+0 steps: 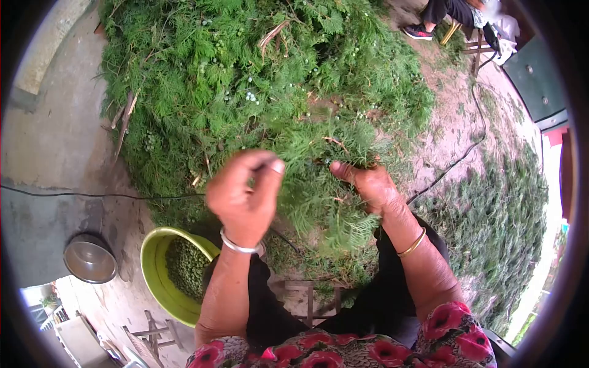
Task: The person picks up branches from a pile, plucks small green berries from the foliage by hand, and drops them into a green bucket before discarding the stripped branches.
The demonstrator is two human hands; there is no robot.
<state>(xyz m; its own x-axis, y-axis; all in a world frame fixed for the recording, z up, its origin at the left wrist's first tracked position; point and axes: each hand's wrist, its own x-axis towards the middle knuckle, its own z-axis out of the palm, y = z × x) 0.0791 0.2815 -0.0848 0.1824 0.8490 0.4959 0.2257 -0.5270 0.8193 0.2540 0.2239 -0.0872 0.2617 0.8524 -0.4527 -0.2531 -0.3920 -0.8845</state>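
Note:
My right hand [371, 184] is closed around a leafy evergreen branch [337, 214], its thumb on top and its other fingers mostly hidden by foliage. The feathery sprays spread between my two hands and over my lap. At the left edge of these sprays is my left hand [242, 196], slightly blurred, thumb and forefinger pinched together. Whatever lies in that pinch cannot be made out. Just beyond both hands rises a large heap of cut evergreen branches [202, 92], with small pale green-blue cones among the leaves.
A yellow-green bucket [149, 260] partly filled with small green cones [186, 265] stands left of my knee, near a metal bowl [90, 259]. Sprigs [491, 214] cover the ground at right. A black cable [454, 161] crosses the floor. Another person's shoe [418, 31] shows at upper right.

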